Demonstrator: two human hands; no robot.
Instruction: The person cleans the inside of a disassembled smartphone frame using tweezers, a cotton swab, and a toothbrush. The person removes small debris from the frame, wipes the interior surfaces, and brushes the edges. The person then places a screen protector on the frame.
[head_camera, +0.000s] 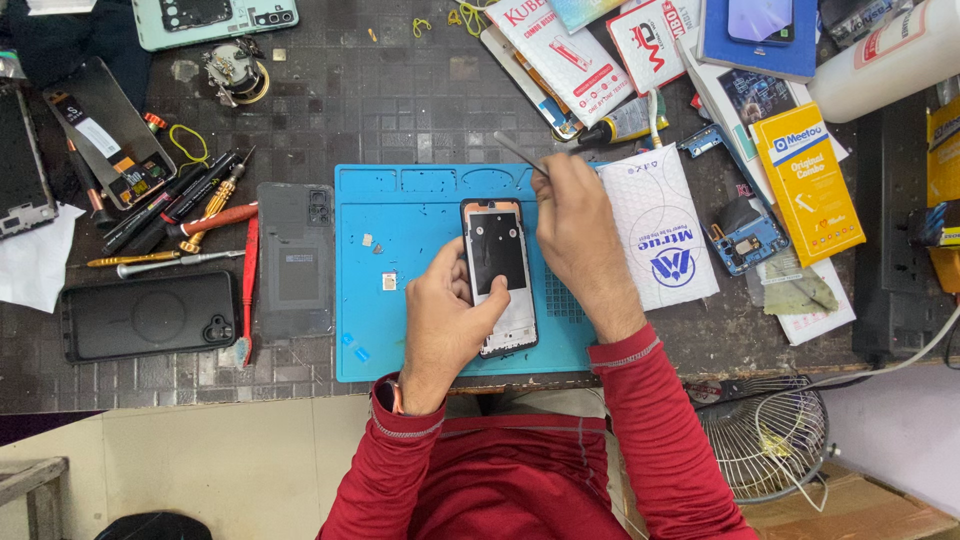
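Far left on the dark tabletop (400, 110) lay a black phone case (148, 315), then loose screwdrivers (190, 215) and a grey back cover (296, 260). On the blue work mat (400, 330) your left hand (445, 315) gripped the opened phone frame (498, 275) along its left edge, thumb over the lower part. Your right hand (580, 235) rested just beside the frame's upper right corner, grip pinched narrow on thin metal tweezers (520, 153) angled up-left. A white padded pouch (665, 235) lay right of it, a yellow box (808, 180) beyond.
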